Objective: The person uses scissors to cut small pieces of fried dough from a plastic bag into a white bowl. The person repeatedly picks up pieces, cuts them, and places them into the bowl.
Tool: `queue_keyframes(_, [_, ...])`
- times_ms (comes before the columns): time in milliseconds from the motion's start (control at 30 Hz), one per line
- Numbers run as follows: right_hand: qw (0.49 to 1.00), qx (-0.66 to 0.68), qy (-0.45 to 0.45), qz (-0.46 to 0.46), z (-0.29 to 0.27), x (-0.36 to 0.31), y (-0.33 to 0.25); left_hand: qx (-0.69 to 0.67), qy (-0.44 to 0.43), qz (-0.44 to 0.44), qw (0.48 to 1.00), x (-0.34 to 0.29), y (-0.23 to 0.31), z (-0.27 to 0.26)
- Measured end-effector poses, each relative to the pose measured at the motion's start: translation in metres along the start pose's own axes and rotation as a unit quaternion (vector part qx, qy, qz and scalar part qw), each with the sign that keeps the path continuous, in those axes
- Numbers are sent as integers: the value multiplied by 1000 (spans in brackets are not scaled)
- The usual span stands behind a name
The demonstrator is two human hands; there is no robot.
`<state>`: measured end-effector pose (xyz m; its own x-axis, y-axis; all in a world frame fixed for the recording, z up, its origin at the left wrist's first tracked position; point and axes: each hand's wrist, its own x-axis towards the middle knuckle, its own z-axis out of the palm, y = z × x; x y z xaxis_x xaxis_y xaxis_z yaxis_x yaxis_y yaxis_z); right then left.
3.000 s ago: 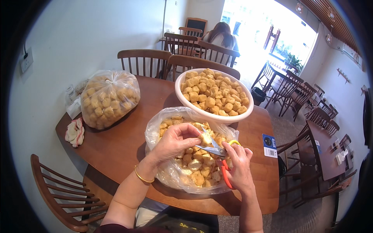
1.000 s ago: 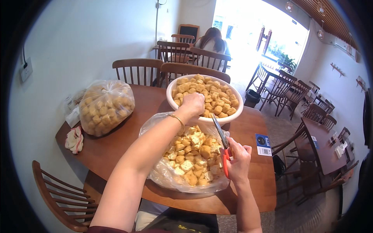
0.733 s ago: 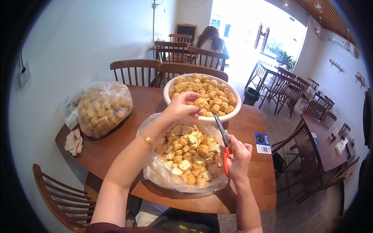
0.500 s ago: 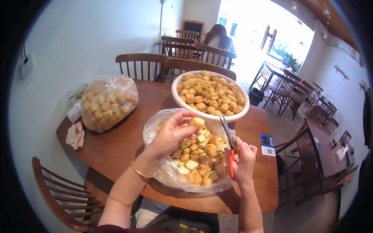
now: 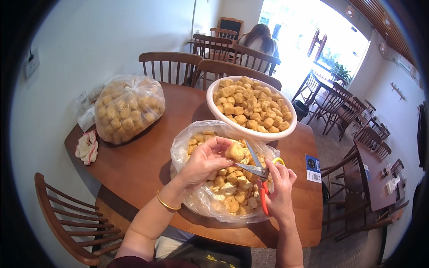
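tofu puff [image 5: 234,152] pinched in left hand [image 5: 203,161], right hand [image 5: 279,190] gripping open scissors [image 5: 259,172] over bag [image 5: 187,147].

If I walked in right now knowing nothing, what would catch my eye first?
Probably the heaped white bowl of golden tofu puffs at the table's far middle, and the tied bag of the same puffs at the far left. Nearer, over an open bag of puffs, the left hand pinches one puff between the open blades of orange-handled scissors held by the right hand.
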<state>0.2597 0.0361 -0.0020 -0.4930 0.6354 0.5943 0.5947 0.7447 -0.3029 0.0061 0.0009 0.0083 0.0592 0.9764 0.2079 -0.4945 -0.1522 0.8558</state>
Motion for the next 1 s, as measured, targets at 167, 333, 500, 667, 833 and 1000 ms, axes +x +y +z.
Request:
queue_keyframes(167, [1000, -1, -10, 0, 0, -1, -2, 7, -5, -9, 1000, 1, -7, 0])
queue_keyframes(333, [1000, 3, -18, 3, 0, -2, 0, 5, 2, -24, 1000, 0, -9, 3])
queue_keyframes(500, [999, 4, -31, 11, -2, -2, -5, 22, -3, -23, 999, -1, -9, 5])
queue_keyframes(667, [1000, 5, -28, 10, -2, -3, -4, 14, 4, -31, 999, -1, -11, 8])
queue_keyframes(833, [999, 12, -39, 20, -4, -3, -4, -16, -4, -44, 999, -1, -4, 10])
queue_keyframes(1000, [1000, 17, -24, 11, -3, -2, -4, -17, 9, -45, 999, -2, 3, 9])
